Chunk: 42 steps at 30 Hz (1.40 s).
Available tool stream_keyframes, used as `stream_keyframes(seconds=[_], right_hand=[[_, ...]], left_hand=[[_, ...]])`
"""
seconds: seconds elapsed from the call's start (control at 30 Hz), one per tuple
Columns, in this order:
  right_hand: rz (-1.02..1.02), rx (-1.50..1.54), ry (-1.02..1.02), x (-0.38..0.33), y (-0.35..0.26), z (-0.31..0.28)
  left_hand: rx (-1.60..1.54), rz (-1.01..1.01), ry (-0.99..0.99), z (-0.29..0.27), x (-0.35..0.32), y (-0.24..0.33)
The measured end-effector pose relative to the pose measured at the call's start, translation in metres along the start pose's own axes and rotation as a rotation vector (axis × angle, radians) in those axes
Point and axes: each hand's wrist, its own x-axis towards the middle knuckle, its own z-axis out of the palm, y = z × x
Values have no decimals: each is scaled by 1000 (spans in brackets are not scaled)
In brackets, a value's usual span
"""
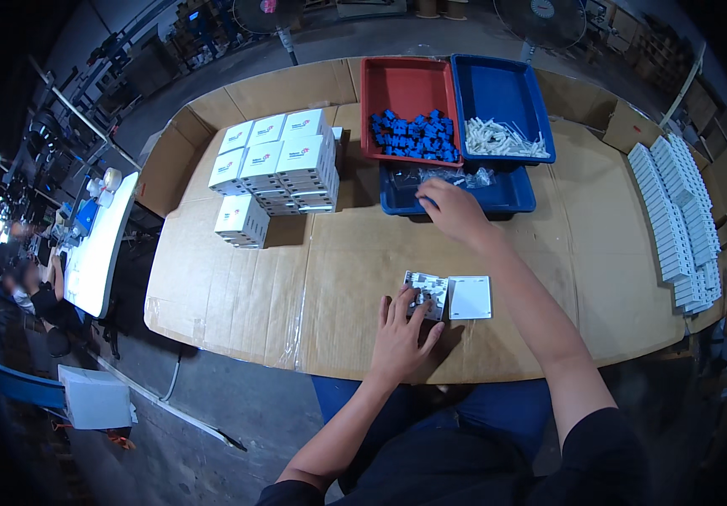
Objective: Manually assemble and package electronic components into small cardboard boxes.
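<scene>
An opened white plastic box lies near the front of the cardboard-covered table. Its left half shows small parts inside, and the flat white half lies to the right, touching it. My left hand rests on the left half with its fingers apart, hiding some of the inside. Farther off, my right hand hovers at the front of the lower blue tray, which holds clear plastic bags. The right fingers are curled in a pinch; what they hold, if anything, is too small to make out.
Behind that tray stand a red tray of blue clips and a blue tray of white pieces. White boxes are stacked left; rows of white housings line the right edge. Cardboard walls border the back.
</scene>
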Motion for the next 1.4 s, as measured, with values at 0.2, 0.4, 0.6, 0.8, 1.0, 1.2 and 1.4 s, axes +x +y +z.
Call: stream_keyframes(seconds=[0.2, 0.4, 0.6, 0.8, 1.0, 1.2, 1.4], right_hand=[[-94, -192, -167, 64, 30, 39], [-82, -199, -163, 64, 39, 36], [23, 219, 30, 36, 21, -8], [195, 591, 65, -35, -29, -48], [185, 926, -94, -133, -69, -48], [306, 1087, -62, -182, -86, -45], [526, 1160, 93, -196, -91, -47]], left_hand=[[21, 3, 23, 5, 0, 0], [4, -12, 11, -3, 0, 2], [-71, 4, 55, -1, -1, 0], [-340, -26, 268, -8, -7, -7], [-1194, -324, 308, -26, 13, 26], [-1188, -434, 290, -18, 26, 50], [-984, -309, 408, -7, 13, 61]])
